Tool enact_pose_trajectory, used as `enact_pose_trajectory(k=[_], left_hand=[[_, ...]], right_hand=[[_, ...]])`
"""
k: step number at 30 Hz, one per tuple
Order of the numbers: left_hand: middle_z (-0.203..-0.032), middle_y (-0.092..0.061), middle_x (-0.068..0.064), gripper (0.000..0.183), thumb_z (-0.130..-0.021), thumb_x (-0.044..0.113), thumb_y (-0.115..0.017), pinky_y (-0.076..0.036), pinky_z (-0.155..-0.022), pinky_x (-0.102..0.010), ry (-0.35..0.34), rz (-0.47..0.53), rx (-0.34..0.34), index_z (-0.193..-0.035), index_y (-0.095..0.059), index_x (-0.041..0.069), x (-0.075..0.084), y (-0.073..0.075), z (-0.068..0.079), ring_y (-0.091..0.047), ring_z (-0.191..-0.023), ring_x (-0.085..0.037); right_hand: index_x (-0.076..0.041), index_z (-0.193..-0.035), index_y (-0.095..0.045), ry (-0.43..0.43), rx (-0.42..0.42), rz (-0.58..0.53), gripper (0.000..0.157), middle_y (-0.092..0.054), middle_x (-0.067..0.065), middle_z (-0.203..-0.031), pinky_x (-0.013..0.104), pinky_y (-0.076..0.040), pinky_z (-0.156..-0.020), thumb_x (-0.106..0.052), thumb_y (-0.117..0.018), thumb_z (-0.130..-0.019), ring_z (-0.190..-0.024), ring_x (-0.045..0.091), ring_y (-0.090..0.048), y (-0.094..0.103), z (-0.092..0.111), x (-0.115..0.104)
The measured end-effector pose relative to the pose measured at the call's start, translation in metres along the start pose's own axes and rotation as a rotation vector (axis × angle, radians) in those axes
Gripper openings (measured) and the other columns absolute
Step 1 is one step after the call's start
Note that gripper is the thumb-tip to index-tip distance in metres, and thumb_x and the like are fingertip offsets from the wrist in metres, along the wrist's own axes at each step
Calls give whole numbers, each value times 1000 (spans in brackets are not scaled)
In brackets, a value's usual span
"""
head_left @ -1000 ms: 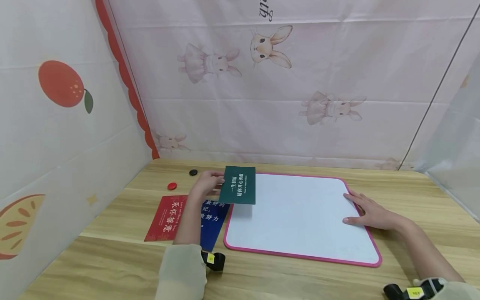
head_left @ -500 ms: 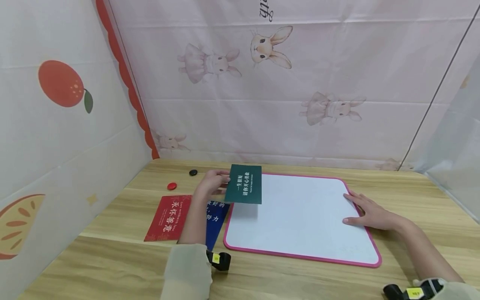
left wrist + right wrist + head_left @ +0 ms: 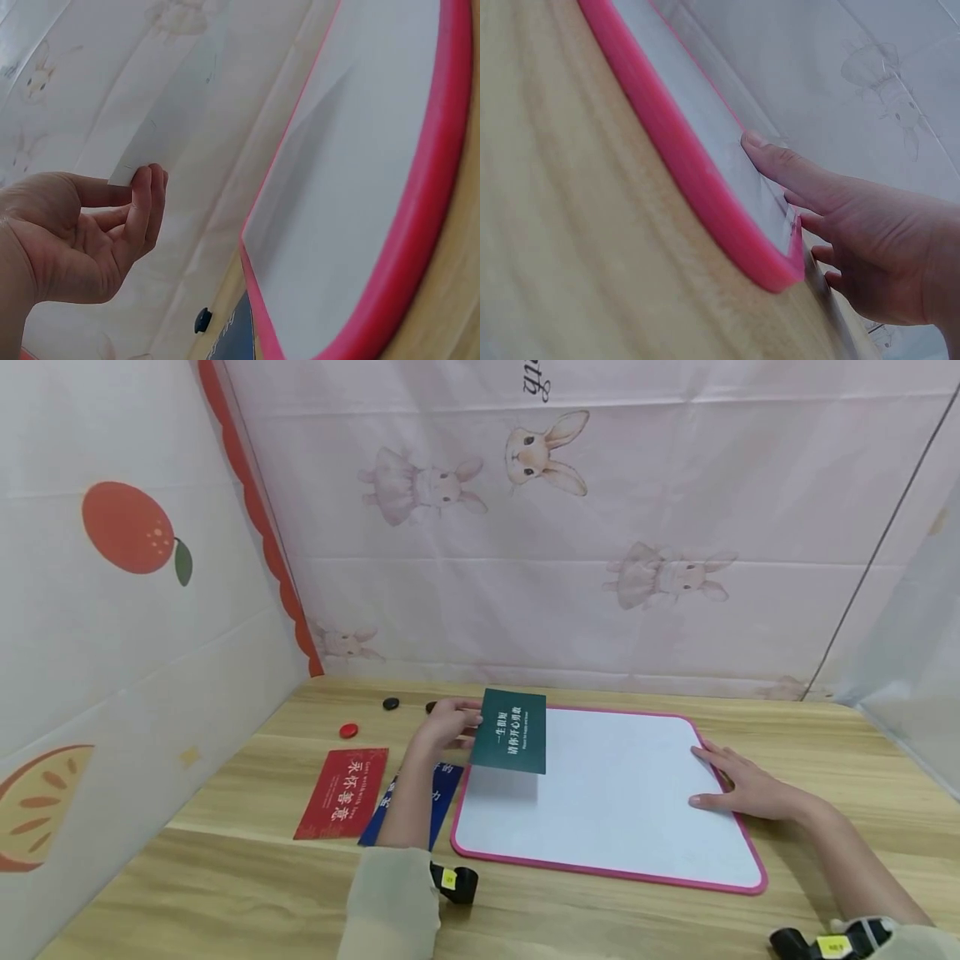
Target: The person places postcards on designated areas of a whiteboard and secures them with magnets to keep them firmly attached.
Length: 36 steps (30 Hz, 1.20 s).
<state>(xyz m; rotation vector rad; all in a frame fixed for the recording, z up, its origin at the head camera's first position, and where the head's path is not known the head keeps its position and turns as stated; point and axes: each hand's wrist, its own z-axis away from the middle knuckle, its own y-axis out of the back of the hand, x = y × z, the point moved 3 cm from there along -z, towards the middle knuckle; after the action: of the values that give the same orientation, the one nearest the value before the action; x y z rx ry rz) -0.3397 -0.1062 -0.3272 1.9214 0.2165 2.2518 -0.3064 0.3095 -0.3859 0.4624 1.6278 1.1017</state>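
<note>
Green card (image 3: 513, 742) (flat, rectangular) pinched by left hand (image 3: 447, 725), right hand (image 3: 742, 785) flat on pink-rimmed whiteboard (image 3: 637, 793)

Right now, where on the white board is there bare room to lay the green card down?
The pink-rimmed white board is bare across its middle, between the dark green card pinched by the left hand and the right hand resting on its right edge. Left of it is crowded: blue card, red card.
</note>
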Motion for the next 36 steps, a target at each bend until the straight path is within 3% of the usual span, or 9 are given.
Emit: enact_pose_trajectory(k=[6,21,36], left_hand=[[-101,-60,-13,31,-92,3,-52,-50,-73,-36,-2,4,-13,-122,-54,2,-2,-2,1,-58,-84,-23],[-97,-60,-14,30,-91,4,-53,-52,-69,-31,6,-41,-26,-122,-54,1,-5,-11,1,-59,-81,-24],[-94,-62,-12,33,-89,2,-56,-50,-71,-35,41,-112,-32,-121,-54,0,-13,-16,-6,-61,-76,-22]], right_hand=[[3,-141,-26,0,-4,4,85,-10,30,-144,73,-7,-89,-37,-68,-78,-127,53,-3,-1,0,1],[2,-141,-26,-4,-1,-4,85,-10,30,-145,73,-7,-89,-36,-68,-78,-127,53,-2,-2,4,3],[3,-141,-26,-6,-6,-7,85,-10,31,-144,74,-7,-89,-36,-68,-78,-127,53,-2,0,3,0]])
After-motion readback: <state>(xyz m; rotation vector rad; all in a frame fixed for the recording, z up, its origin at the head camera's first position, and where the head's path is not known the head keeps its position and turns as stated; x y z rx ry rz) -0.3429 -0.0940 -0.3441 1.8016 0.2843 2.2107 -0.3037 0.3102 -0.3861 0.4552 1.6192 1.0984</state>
